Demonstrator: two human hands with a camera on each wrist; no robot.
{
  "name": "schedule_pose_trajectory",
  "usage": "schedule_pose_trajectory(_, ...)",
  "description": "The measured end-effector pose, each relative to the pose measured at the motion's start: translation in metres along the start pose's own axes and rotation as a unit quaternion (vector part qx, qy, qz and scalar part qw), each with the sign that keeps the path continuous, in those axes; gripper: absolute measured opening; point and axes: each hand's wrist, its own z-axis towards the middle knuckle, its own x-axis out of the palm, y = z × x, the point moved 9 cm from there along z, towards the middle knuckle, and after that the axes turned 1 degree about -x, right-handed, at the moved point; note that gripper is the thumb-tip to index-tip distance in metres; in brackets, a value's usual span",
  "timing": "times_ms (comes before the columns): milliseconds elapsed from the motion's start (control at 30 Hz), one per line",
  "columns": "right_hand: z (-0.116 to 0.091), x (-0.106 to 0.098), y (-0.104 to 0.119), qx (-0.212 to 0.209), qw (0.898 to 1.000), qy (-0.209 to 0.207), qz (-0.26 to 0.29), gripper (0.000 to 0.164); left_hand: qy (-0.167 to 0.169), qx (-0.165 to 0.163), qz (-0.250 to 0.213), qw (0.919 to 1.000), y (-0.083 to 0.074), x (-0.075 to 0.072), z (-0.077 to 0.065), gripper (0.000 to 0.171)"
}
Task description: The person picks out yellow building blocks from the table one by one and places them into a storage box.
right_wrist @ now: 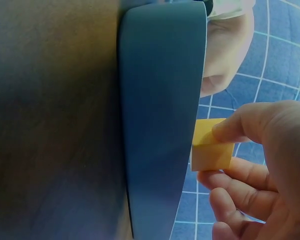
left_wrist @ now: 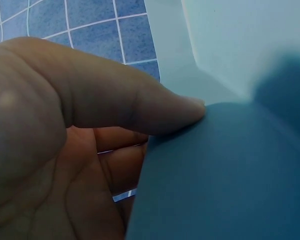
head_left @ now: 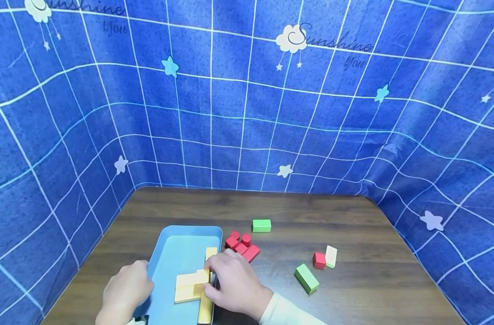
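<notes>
A blue tray [head_left: 179,250] stands on the left part of the table. My left hand [head_left: 126,286] grips its left wall; in the left wrist view the thumb [left_wrist: 155,110] lies over the rim, with the other fingers partly hidden behind the wall. At the tray's right side, my right hand [head_left: 237,284] pinches a yellow block [right_wrist: 212,157] between thumb and fingers, just above the rim. Several yellow blocks [head_left: 186,294] lie inside the tray below it. The hand covers part of these, so I cannot tell whether the held block touches them.
Right of the tray sits a cluster of red blocks [head_left: 241,248], with a green block [head_left: 261,225] behind it. Farther right lie another green block [head_left: 307,278], a red cube [head_left: 319,260] and a white-topped green block [head_left: 330,256]. A blue curtain [head_left: 247,113] surrounds the wooden table [head_left: 352,221].
</notes>
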Motion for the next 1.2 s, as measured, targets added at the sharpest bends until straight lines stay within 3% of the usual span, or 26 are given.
schedule_pose_trajectory(1200, 0.001, 0.019, 0.021, -0.012, 1.000, 0.022, -0.006, 0.025, 0.013, -0.006, 0.000, 0.9999, 0.001, 0.003, 0.000, 0.032)
